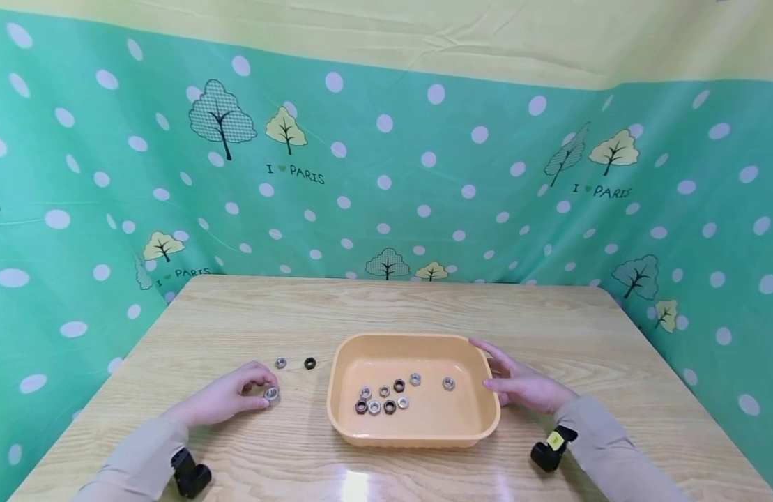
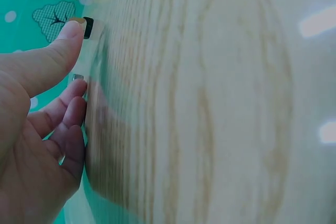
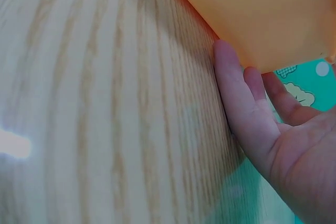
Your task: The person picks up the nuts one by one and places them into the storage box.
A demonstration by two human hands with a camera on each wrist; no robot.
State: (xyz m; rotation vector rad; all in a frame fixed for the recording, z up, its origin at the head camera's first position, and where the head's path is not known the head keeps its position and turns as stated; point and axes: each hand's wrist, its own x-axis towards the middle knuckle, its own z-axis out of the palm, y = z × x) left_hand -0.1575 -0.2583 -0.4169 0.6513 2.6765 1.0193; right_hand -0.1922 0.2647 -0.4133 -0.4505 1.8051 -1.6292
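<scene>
My left hand [image 1: 232, 395] is at the left of the table, with a silver hex nut [image 1: 271, 395] between its thumb and fingertip. In the left wrist view the nut [image 2: 88, 28] looks dark beside the thumb tip. Behind this hand lie a smaller silver nut [image 1: 281, 362] and a black nut [image 1: 309, 362]. A peach plastic tray [image 1: 436, 427] holds several silver and black nuts, mostly in its left half. With the thumb over the rim and other fingers against the outer wall, my right hand [image 1: 527, 382] holds the tray's right side; its fingers [image 3: 231, 72] touch the wall low down.
The light wooden table [image 1: 248, 307] carries the tray near its middle. A green dotted cloth [image 1: 386, 209] hangs behind the table and along both sides. Black wrist cameras [image 1: 190, 474] sit on both sleeves close to the tabletop.
</scene>
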